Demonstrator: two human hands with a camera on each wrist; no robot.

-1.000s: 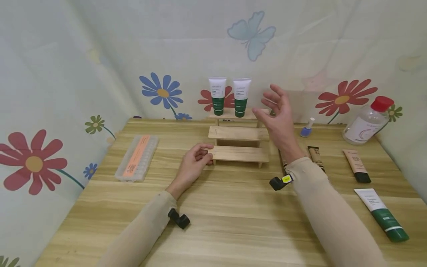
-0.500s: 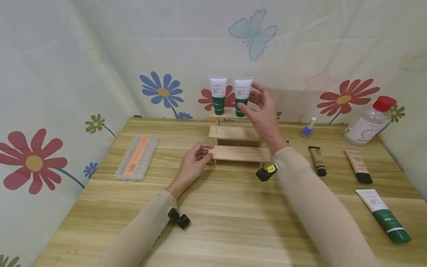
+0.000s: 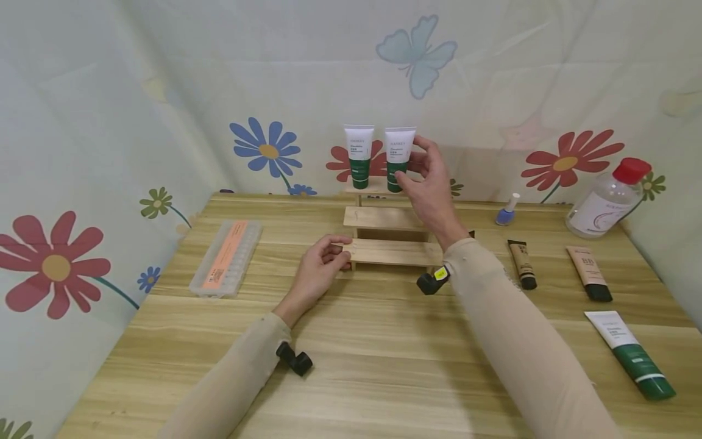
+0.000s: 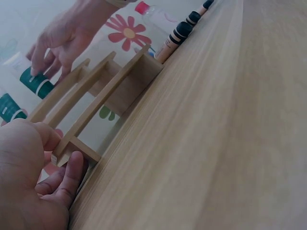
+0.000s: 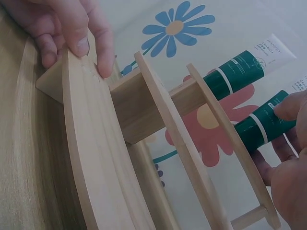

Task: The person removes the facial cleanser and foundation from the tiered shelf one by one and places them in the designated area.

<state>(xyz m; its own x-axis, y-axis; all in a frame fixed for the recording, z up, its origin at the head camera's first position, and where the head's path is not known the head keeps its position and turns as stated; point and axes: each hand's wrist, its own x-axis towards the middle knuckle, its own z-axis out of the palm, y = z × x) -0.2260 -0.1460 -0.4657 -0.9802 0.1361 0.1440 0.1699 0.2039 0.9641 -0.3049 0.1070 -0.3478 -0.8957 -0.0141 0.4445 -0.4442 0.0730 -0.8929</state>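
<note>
A small three-step wooden stand (image 3: pixel 392 252) is on the table. Two white-and-green squeeze tubes stand upright, caps down, on its top step: the left tube (image 3: pixel 359 157) and the right tube (image 3: pixel 399 152). My right hand (image 3: pixel 433 186) pinches the right tube from its right side, thumb on the green part in front and fingers behind. In the right wrist view, the cap of the right tube (image 5: pixel 259 125) is at the top step. My left hand (image 3: pixel 318 265) grips the left end of the lowest step; its thumb and fingers (image 4: pixel 72 175) close round that end in the left wrist view.
A clear plastic case with an orange label (image 3: pixel 225 259) lies on the left. On the right are a purple nail polish bottle (image 3: pixel 506 214), a red-capped bottle (image 3: pixel 600 204), a gold tube (image 3: pixel 523 264), a beige tube (image 3: pixel 588 273) and another white-and-green tube (image 3: pixel 631 353).
My right hand has moved left from beside the stand and taken hold of the right tube on the top step. The left hand stays at the lowest step.
</note>
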